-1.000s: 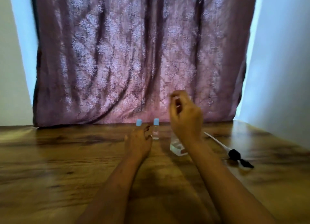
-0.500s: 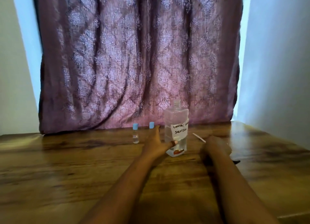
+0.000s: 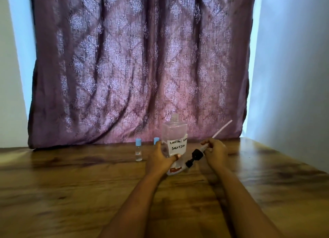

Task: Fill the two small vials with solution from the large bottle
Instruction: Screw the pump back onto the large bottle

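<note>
A large clear bottle (image 3: 175, 132) with a white handwritten label stands uncapped on the wooden table (image 3: 71, 184). My left hand (image 3: 159, 159) grips its lower left side. My right hand (image 3: 215, 151) holds a clear dropper (image 3: 221, 130) with a black bulb, lifted off the table and slanted, its tip up to the right and its bulb low beside the bottle. Two small vials with blue caps stand left of the bottle: one (image 3: 138, 152) in full view, the other (image 3: 156, 141) mostly hidden behind my left hand.
A purple patterned curtain (image 3: 138, 65) hangs behind the table's far edge. A pale wall (image 3: 293, 77) closes in on the right, along the table's right edge.
My right hand has picked the dropper up from the table and raised it beside the bottle. My left hand has moved from the vials to grip the bottle.
</note>
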Demonstrator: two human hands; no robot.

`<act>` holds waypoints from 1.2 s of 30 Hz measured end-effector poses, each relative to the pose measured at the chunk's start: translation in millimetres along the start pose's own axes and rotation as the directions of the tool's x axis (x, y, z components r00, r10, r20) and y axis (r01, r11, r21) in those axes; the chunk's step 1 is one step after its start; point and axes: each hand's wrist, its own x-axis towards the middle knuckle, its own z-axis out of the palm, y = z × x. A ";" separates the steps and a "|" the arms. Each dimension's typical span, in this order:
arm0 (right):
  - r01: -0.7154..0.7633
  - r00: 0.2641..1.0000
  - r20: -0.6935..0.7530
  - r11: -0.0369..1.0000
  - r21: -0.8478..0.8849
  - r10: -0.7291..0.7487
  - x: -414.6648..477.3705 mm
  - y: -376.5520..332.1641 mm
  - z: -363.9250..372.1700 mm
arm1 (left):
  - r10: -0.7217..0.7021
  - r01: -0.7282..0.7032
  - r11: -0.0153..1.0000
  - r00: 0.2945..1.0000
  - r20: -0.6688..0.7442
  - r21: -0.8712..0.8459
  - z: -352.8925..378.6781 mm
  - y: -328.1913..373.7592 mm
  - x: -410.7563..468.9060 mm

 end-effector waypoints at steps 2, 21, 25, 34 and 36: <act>0.047 0.999 -0.017 0.995 0.092 -0.045 -0.5 -3.2 0.7 | -0.014 0.014 1.000 1.000 -0.015 -0.020 -5.3 -0.1 0.2; 0.222 0.956 -0.280 0.843 0.489 -0.088 71.8 -143.3 -19.6 | 0.046 -0.046 0.995 0.999 -0.011 -0.088 -7.4 -6.0 0.1; 0.249 0.939 -0.326 0.865 0.435 -0.107 78.1 -145.4 -18.2 | 0.044 -0.044 0.994 0.999 -0.005 -0.097 -5.7 -11.2 3.4; 0.239 0.954 -0.255 0.912 0.333 -0.157 84.1 -141.6 -22.2 | 0.092 -0.093 0.993 0.996 -0.009 -0.074 -3.4 -11.2 4.5; 0.218 0.974 -0.124 0.924 0.314 -0.188 78.9 -136.9 -15.8 | 0.107 -0.107 0.993 0.994 0.001 -0.057 -3.4 -10.8 3.4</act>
